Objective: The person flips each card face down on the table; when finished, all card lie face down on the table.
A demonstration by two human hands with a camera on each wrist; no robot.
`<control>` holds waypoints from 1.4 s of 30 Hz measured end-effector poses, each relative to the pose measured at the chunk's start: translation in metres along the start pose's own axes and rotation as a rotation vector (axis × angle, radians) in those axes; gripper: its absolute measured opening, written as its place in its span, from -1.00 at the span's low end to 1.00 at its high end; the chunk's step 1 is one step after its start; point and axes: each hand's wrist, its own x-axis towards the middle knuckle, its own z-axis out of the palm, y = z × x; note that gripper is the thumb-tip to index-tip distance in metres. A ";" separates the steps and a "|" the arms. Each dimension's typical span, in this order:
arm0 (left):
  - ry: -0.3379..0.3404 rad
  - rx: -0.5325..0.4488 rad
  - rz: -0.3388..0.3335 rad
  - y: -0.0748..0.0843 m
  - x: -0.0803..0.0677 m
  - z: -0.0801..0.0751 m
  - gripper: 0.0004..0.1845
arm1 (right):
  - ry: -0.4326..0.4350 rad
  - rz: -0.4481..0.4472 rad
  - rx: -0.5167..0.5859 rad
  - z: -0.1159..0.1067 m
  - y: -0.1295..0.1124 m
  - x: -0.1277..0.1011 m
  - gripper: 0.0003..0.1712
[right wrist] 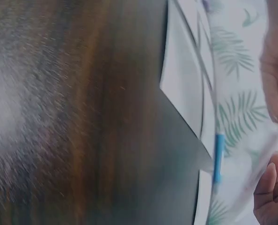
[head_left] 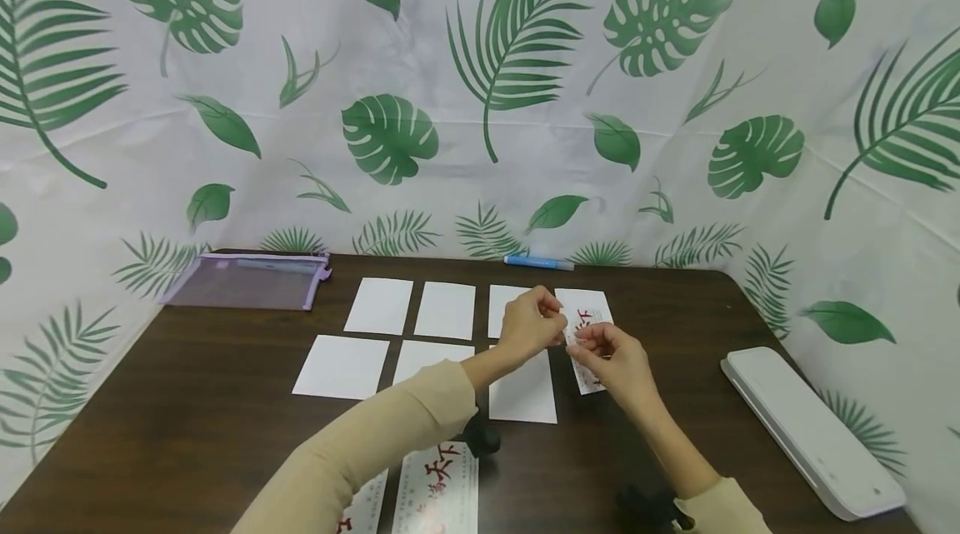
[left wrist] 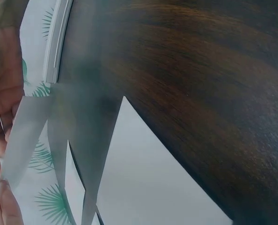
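Both hands meet above the far right part of the desk, and each grip is a fingertip pinch on the same thing. The left hand has thumb and fingers curled onto the upper left edge of a thin clear sheet, while the right hand pinches it from the 4 o'clock side. Held at two opposite points like this, the film seems kept taut and lifted off the wood so it can be handled without creasing; the left wrist view shows it as a pale, see-through strip beside the fingers.

Directly beneath the hands lies a printed card with red characters, at the right end of the far row. Blank white cards are laid out in two neat rows running off toward 9 o'clock, evenly spaced, apparently so each can be reached in turn. More printed slips sit near the person at 6 o'clock.

Farther out, a blue pen lies at 12 o'clock by the leaf-print backdrop, a purple mesh pouch at 10 o'clock, and a white flat machine at 4 o'clock, parked off the working area.
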 end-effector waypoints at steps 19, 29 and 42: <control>0.054 -0.045 0.055 0.010 0.000 0.002 -0.82 | 0.331 -0.299 -0.266 -0.003 -0.006 0.002 -0.82; 0.124 -0.025 -0.167 -0.024 -0.014 0.002 -0.60 | 0.218 0.147 0.105 -0.017 0.007 0.004 -0.81; -0.001 0.203 -0.049 -0.038 -0.026 0.008 -0.62 | 0.094 0.322 -0.030 -0.026 0.033 -0.001 -0.74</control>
